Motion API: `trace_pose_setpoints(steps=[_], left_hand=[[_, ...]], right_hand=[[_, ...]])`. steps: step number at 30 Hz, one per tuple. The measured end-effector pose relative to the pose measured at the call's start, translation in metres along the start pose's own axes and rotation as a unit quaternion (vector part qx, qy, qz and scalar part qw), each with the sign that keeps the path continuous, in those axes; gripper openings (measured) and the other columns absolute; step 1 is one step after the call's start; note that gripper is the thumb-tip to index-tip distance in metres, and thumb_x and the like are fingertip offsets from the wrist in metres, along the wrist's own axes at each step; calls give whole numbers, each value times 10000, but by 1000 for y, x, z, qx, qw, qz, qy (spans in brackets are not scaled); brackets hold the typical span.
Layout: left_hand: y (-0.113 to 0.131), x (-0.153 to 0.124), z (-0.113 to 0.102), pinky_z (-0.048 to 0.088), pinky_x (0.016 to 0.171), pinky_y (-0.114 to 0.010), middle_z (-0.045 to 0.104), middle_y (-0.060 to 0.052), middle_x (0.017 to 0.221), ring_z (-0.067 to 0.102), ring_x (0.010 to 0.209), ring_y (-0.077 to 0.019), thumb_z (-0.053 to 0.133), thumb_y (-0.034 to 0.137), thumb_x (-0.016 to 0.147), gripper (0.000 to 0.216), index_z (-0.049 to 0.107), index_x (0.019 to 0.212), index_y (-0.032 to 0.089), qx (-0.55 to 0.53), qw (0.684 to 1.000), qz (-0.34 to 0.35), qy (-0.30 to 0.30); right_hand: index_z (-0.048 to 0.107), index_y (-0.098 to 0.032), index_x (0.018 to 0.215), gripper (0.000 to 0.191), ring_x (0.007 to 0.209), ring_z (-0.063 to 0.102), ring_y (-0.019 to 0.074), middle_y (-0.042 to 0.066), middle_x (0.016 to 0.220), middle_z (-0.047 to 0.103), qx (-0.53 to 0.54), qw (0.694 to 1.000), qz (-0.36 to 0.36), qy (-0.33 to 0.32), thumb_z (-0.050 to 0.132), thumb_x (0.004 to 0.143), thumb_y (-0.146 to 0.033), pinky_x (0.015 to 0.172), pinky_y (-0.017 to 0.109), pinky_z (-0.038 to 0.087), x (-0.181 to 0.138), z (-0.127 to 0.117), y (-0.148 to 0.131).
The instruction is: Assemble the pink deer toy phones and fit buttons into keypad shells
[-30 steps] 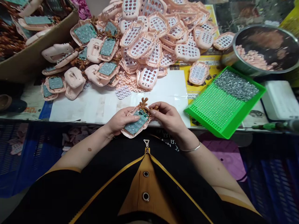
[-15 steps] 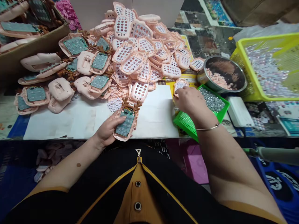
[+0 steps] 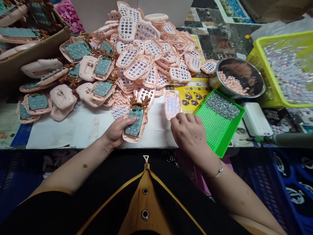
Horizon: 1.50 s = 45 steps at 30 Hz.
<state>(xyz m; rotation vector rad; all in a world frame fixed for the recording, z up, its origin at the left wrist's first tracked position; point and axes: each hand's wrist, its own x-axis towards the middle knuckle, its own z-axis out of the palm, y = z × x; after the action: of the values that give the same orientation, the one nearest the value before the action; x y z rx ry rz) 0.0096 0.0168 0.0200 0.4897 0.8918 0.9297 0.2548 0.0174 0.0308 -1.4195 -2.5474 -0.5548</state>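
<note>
My left hand (image 3: 115, 132) is closed around a pink toy-phone back half (image 3: 132, 139), its thumb lying on the teal circuit board (image 3: 134, 120). Brown antlers (image 3: 140, 101) rise from the top of that half. To the right, my right hand (image 3: 188, 130) has its fingers bent at the lower edge of a pink toy-phone front shell (image 3: 172, 103) fitted with a pale keypad. The fingertips are partly hidden behind the knuckles. A gap of white work surface lies between the two halves.
A heap of pink front shells (image 3: 139, 65) stands at the back, with board-fitted halves (image 3: 37, 102) at left. On the right are a green tray (image 3: 215, 125) of screws, a steel bowl (image 3: 239, 78) of pink bits, a yellow basket (image 3: 259, 58) and a power screwdriver (image 3: 288, 139).
My right hand has brought the front shell left and towards me, away from beside the green tray. The left hand, still holding the back half, has shifted slightly right and up.
</note>
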Motion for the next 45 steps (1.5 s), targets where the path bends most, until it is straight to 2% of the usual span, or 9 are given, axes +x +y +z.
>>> trace_pose_setpoints(steps=[8,13,15,20,23,28,35,41,45], left_hand=[[-1,8,22,593,822,-324,794,-88,870,753,835,-231,800,295,717,250,758,893,122,-6,996,80,42],[-6,3,23,589,943,-386,800,-100,981,753,1010,-270,761,268,759,258,741,980,137,-38,994,72,72],[-8,1,22,585,967,-377,801,-86,983,750,1038,-262,756,266,769,251,728,989,149,-42,994,67,75],[-15,-2,23,578,982,-348,800,-68,965,742,1072,-254,766,290,772,297,715,1032,154,-28,997,44,56],[-20,-7,26,558,1027,-398,796,-95,992,722,1122,-293,783,326,749,376,715,1062,130,-23,999,6,31],[-21,-17,30,463,1135,-511,749,-143,1213,601,1313,-377,809,386,688,566,704,1176,121,-37,999,-25,-24],[-19,-18,33,427,1159,-527,687,-144,1356,535,1377,-406,840,425,647,658,711,1225,137,-40,998,-16,-51],[-21,-18,28,520,1046,-501,700,-120,1341,621,1270,-394,818,453,677,667,698,1275,183,-33,998,-6,-50],[-19,-20,25,604,756,-411,724,-134,1279,717,1046,-359,806,506,670,769,651,1356,195,-19,997,-28,-72]], right_hand=[[674,-257,977,236,1096,602,227,67,1120,753,145,962,-162,164,530,934,-75,993,438,466,-33,3,-30],[661,-289,1105,295,1172,654,235,87,1275,708,317,929,-54,182,613,892,-91,988,453,546,-48,18,-32],[603,-316,1272,412,1244,641,264,114,1404,634,524,841,40,129,613,887,-168,964,474,579,-51,22,-33],[586,-247,1257,443,941,746,232,131,1250,731,876,395,266,-74,621,882,-479,751,396,627,-37,27,-42],[663,-201,1026,441,757,714,174,60,961,786,895,286,315,-136,831,725,-476,738,329,599,-19,24,-55],[692,-183,876,530,696,688,138,-15,771,759,877,279,367,-134,967,512,-455,709,269,558,-7,17,-70],[703,-194,873,510,737,694,163,7,808,771,872,282,378,-132,943,551,-508,757,316,566,-11,18,-73],[679,-241,1152,740,1145,676,268,76,1129,752,938,169,219,-209,606,736,-849,935,452,576,-19,12,-70],[587,-280,1322,774,1181,677,300,87,1215,722,945,125,184,-241,523,797,-846,930,522,569,-31,16,-71]])
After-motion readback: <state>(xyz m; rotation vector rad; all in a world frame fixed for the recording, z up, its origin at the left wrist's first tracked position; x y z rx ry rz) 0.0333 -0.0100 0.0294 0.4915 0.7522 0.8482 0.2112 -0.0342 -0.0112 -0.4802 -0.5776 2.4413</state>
